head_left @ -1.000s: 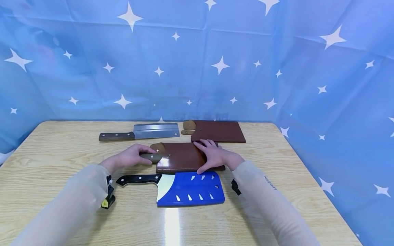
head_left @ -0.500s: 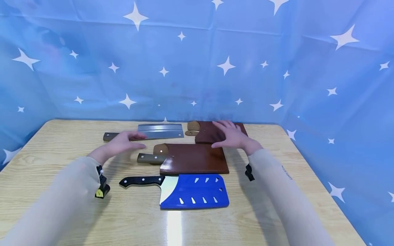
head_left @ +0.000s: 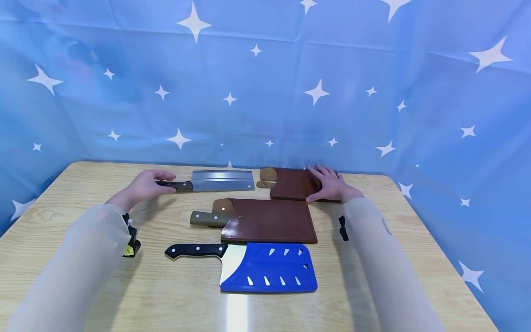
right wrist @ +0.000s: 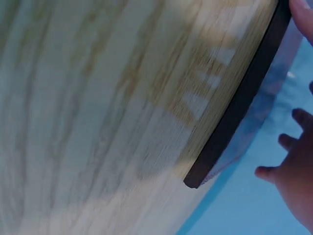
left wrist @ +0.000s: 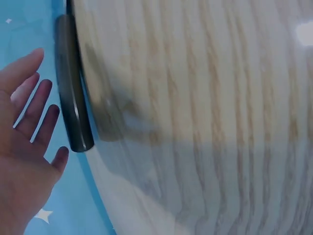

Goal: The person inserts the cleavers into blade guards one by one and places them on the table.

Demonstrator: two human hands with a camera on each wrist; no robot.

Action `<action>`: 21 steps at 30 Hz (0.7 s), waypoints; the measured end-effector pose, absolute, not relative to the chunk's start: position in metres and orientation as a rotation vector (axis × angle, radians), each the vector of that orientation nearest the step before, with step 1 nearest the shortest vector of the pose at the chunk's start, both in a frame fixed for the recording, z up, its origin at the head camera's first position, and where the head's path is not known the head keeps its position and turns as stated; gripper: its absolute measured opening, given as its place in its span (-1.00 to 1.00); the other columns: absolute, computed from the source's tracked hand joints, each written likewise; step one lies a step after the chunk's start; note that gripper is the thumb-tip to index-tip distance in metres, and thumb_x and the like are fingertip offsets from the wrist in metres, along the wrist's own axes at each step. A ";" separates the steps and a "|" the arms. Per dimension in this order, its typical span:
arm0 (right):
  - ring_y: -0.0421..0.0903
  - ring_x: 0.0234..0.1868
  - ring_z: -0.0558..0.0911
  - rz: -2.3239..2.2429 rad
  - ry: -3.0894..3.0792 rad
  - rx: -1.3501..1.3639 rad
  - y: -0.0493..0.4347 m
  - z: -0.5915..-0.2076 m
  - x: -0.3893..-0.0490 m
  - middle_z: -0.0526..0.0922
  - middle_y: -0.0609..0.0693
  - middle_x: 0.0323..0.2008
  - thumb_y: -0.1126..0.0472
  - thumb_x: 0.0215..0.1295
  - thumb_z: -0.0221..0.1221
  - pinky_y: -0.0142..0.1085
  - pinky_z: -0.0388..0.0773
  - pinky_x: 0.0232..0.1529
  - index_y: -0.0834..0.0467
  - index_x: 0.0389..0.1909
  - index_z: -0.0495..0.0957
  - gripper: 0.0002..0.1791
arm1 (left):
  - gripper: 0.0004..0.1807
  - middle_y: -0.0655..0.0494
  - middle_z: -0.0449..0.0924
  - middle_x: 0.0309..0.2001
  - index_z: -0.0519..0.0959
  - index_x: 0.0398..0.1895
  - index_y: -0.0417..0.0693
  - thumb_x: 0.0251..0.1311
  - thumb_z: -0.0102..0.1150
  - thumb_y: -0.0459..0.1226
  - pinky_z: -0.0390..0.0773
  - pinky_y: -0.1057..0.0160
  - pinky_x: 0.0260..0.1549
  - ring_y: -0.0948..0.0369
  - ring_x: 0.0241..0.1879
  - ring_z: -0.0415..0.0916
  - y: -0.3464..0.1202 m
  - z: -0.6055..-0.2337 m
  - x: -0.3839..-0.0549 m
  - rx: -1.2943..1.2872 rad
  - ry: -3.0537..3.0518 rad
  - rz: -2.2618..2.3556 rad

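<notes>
At the back left of the table lies a cleaver with a bare steel blade and a dark riveted handle. My left hand is at the end of that handle. Its fingers are loosely extended, and the left wrist view shows them beside the handle, not wrapped round it. To the right, my right hand spreads over the right end of a brown leather sheath, thumb at the front edge. In the right wrist view, the sheath's dark edge runs past the thumb, with the other fingers beyond.
In front lies a second cleaver, its brown handle sticking out of a brown leather sheath. Nearer still is a black-handled cleaver in a blue cover. A blue star-patterned cloth hangs behind the wooden table.
Both hands have left the sheathed middle cleaver and moved to the back. The left has gone to the bare cleaver's handle, the right to the back sheath. The view has shifted slightly.
</notes>
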State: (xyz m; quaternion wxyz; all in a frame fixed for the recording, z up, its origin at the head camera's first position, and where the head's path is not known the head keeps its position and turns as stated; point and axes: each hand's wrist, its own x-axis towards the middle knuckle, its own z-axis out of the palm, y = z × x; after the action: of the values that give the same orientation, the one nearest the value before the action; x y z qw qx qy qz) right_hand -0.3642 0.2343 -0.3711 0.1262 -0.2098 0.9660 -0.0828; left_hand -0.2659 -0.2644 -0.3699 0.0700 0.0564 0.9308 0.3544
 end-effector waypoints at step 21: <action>0.34 0.42 -0.27 -0.213 2.569 -0.489 0.243 -0.364 -0.369 -0.33 0.33 0.44 -0.33 -0.15 0.32 0.31 -0.15 0.29 0.14 0.48 -0.33 0.37 | -0.59 -0.34 0.48 0.05 0.52 0.04 -0.30 0.09 0.24 -0.35 0.30 -0.18 0.05 -0.18 0.05 0.37 -0.270 -0.384 -0.276 0.339 2.861 0.841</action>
State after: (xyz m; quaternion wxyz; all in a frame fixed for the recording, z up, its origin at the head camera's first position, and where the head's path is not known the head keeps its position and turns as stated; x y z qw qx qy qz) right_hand -0.3694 0.2430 -0.3637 0.2560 -0.1802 0.9465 -0.0785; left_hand -0.2761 -0.2703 -0.3836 0.0701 0.1128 0.9509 0.2794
